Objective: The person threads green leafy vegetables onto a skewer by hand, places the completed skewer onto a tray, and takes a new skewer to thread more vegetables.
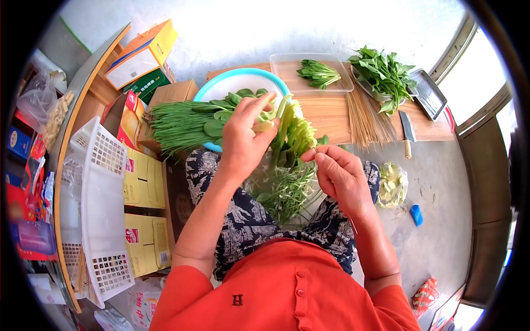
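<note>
My left hand (248, 138) is raised over the blue-rimmed basin, fingers closed round a pale leafy-green stem (263, 126). To its right, a bunch of leafy greens (295, 129) hangs with cut stem ends facing up and right. My right hand (343, 177) pinches at that bunch's edge, on a thin skewer whose tail shows below the palm; most of the skewer is hidden by hand and greens. Behind my left hand, the basin (281, 81) holds loose leafy greens and a bundle of long chives (182, 124). Between my knees are green trimmings (287, 193).
On the wooden board (326, 116) lie a clear tray (281, 66) of greens, a heap of leaves (381, 74), many skewers (370, 118) and a knife (407, 129). A bag of trimmings (392, 186) sits on the floor. A white crate (105, 220) and yellow boxes (143, 182) stand left.
</note>
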`<state>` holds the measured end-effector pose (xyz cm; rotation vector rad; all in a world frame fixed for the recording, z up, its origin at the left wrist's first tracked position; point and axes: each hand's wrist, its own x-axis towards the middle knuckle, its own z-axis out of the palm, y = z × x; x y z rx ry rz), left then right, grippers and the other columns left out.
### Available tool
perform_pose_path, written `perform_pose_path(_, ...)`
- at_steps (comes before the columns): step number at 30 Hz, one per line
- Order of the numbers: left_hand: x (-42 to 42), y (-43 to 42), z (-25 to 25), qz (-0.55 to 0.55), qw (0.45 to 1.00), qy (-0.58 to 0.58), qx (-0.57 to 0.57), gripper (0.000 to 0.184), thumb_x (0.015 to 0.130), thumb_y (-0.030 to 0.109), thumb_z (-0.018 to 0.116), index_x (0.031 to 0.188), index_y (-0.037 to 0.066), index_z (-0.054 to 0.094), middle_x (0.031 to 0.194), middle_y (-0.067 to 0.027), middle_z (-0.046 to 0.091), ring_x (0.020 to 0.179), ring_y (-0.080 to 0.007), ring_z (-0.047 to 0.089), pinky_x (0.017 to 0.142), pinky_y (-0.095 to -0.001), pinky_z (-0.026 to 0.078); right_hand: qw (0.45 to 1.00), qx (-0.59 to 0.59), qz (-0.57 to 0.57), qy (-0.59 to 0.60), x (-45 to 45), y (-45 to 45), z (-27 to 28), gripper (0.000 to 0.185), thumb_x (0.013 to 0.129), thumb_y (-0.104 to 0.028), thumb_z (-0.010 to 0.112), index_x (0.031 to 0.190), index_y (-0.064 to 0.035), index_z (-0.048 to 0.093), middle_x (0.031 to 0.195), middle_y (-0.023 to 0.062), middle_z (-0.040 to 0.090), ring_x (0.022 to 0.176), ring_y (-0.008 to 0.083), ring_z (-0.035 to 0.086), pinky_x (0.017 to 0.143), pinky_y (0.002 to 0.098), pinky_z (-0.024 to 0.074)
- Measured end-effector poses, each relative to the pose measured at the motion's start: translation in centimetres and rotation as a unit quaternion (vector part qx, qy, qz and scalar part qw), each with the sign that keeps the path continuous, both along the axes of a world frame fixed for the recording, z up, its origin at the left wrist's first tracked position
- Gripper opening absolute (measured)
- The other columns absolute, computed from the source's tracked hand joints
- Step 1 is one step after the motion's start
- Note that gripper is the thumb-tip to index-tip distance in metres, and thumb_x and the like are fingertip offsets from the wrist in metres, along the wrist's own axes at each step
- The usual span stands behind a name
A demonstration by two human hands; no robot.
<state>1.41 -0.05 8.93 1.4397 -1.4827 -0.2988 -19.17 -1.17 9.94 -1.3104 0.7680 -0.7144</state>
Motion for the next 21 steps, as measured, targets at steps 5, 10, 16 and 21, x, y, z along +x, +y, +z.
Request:
perform_pose_path(5,2.1,0.0,-0.5,-0.117,0.948,0.274,0.112,0.047,0.096,0.026,0.054,0.136,0.001,0.048,0.104,0.0011,0.055,0.080,-0.0066,0.041,0.072,-0.0215,0.037,1.000,0.023,0.004,-0.003,-1.6,-0.8,-1.1,0.026,0.100,-0.020,0.046,0.102,0.0002,0.062,0.050,-0.0078,0.036,0.042,0.0016,0.027,0.041,0.0195,0.0199)
perform_pose_path(10,3.4,-0.9,-1.9,-0.149,0.925,0.339,0.086,0.037,0.099,0.023,0.051,0.124,-0.003,0.057,0.094,0.0006,0.056,0.072,-0.0058,0.043,0.061,-0.0203,0.034,1.000,0.017,-0.008,0.012,-2.5,-0.5,-1.6,0.024,0.099,-0.017,0.047,0.101,0.0021,0.062,0.050,-0.0073,0.037,0.042,0.0017,0.027,0.041,0.0193,0.0198)
perform_pose_path(16,2.5,-2.5,-3.5,-0.065,0.930,0.362,0.006,0.020,0.090,0.006,0.063,0.107,-0.003,0.066,0.082,-0.0007,0.062,0.067,-0.0065,0.053,0.063,-0.0219,0.044,0.999,0.040,0.030,0.002,-3.5,0.6,-0.9,0.023,0.100,-0.018,0.047,0.102,-0.0011,0.063,0.052,-0.0088,0.037,0.045,0.0004,0.030,0.043,0.0183,0.0224)
perform_pose_path(21,0.8,-2.5,-3.1,-0.047,0.935,0.349,-0.032,0.015,0.089,0.006,0.065,0.101,-0.003,0.066,0.083,-0.0020,0.065,0.073,-0.0072,0.059,0.069,-0.0215,0.048,0.999,0.030,0.038,0.016,-3.1,1.7,0.2,0.023,0.099,-0.018,0.049,0.104,-0.0005,0.063,0.054,-0.0083,0.039,0.047,0.0005,0.033,0.044,0.0176,0.0249)
